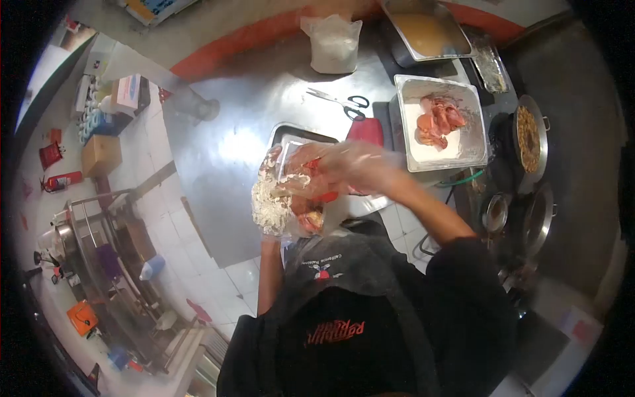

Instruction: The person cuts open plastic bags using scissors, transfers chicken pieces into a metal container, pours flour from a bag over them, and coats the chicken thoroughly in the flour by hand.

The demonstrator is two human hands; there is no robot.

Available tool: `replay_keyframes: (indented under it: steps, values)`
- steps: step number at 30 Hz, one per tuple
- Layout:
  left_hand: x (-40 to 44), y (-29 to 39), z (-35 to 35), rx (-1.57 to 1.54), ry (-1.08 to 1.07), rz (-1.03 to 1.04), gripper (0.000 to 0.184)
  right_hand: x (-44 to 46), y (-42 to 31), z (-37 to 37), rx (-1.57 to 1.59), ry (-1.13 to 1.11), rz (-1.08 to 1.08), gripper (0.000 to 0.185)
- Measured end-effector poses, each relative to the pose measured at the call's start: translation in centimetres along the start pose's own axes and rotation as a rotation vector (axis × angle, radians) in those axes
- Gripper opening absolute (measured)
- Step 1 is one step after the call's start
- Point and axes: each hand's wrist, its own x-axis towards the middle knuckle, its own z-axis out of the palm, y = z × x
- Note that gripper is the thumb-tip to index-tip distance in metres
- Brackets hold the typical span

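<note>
Flour-caked left hand [270, 202] touching raw meat [309, 220], blurred right hand [362, 167] close by (whether fingers grip, unclear), scissors [340, 102] on worktop [225, 178]

There was one left hand [271, 202] and one right hand [362, 165], one pair of scissors [343, 104], one bag of white powder [335, 47], one pan of brown liquid [443, 58], one fire extinguisher [63, 180], two large round pans [540, 221] and one smaller round vessel [495, 212]. Overlapping raw meat pieces [309, 220] could not be counted.
</note>
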Motion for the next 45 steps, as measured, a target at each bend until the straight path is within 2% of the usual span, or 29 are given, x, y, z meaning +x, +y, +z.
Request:
replay_keyframes:
  steps: [1, 4, 6, 17, 23, 24, 26, 27, 29, 30, 31, 32, 33, 34, 35, 36, 38, 40, 42, 44, 45]
  values:
    - [0.0, 0.0, 0.1, -0.002, -0.004, 0.0, 0.06, 2.5, 2.0, 2.2, -0.272, -0.12, -0.04, 0.037]
    - [0.0, 0.0, 0.2, 0.001, -0.019, -0.008, 0.06, 6.2, -1.4, 4.3, -0.594, -0.371, 0.21, 0.029]
    - [-0.1, 0.0, 0.2, -0.001, -0.038, -0.013, 0.06, 6.7, -0.9, 5.1, -0.674, -0.428, 0.261, 0.03]
    - [-0.5, -0.1, 0.7, -0.018, -0.082, -0.024, 0.06, 5.1, 2.9, 6.2, -0.531, -0.277, 0.162, 0.036]
    - [0.2, -0.1, 0.6, -0.011, -0.075, -0.006, 0.06, 2.1, 3.9, 6.8, -0.406, -0.233, 0.257, 0.041]
    - [0.3, 0.0, 0.5, -0.01, -0.073, -0.003, 0.06, 1.7, 3.3, 6.8, -0.502, -0.165, 0.214, 0.04]
    - [0.6, 0.0, 0.5, -0.01, -0.072, -0.003, 0.06, -0.1, 1.7, 5.1, -0.465, 0.018, 0.005, 0.033]
    - [0.6, 0.1, 0.4, -0.004, -0.07, -0.002, 0.06, -1.1, -2.0, 2.2, -0.334, 0.13, -0.164, 0.027]
    - [0.4, 0.0, 0.3, -0.004, -0.065, -0.006, 0.06, -2.9, -7.1, -2.1, -0.503, 0.181, 0.004, 0.017]
    - [0.3, 0.0, 0.3, -0.003, -0.063, -0.008, 0.06, -3.5, -7.6, -4.7, -0.554, 0.085, 0.155, 0.011]
    - [0.2, 0.0, 0.2, -0.003, -0.06, -0.014, 0.06, -4.5, -9.9, -6.9, -0.539, 0.159, 0.326, 0.024]
    - [0.0, -0.2, 0.0, -0.006, -0.058, -0.016, 0.06, -5.2, -11.3, -8.9, -0.485, 0.212, 0.535, 0.02]
    - [-0.1, -0.2, -0.1, -0.003, -0.059, -0.021, 0.06, -7.4, -9.6, -10.8, -0.533, 0.337, 0.358, 0.02]
    - [-0.3, -0.2, -0.2, 0.0, -0.06, -0.024, 0.06, -8.1, -10.1, -12.8, -0.369, 0.344, 0.507, 0.022]
    - [-0.4, -0.3, -0.3, 0.0, -0.061, -0.03, 0.06, -9.0, -11.0, -13.6, -0.525, 0.418, 0.463, 0.023]
    - [-0.5, -0.3, -0.4, -0.001, -0.06, -0.033, 0.06, -9.7, -10.7, -14.1, -0.525, 0.421, 0.467, 0.023]
    - [-0.4, -0.2, -0.6, 0.0, -0.062, -0.036, 0.06, -10.7, -9.1, -14.7, -1.182, 0.317, 0.393, 0.024]
    - [-0.4, -0.1, -0.7, 0.003, -0.064, -0.038, 0.06, -10.5, -5.5, -13.4, -0.867, 0.36, 0.193, 0.025]
    - [-0.4, 0.2, -0.6, 0.007, -0.063, -0.037, 0.06, -6.9, -6.2, -10.0, -0.453, 0.222, 0.2, 0.021]
    - [0.1, 0.3, -0.3, 0.018, -0.069, -0.035, 0.06, -4.6, -4.8, -5.7, -0.191, 0.197, -0.047, 0.016]
    - [0.2, 0.5, -0.2, 0.02, -0.074, -0.031, 0.06, -3.0, -2.9, -3.6, -0.586, 0.017, -0.176, 0.018]
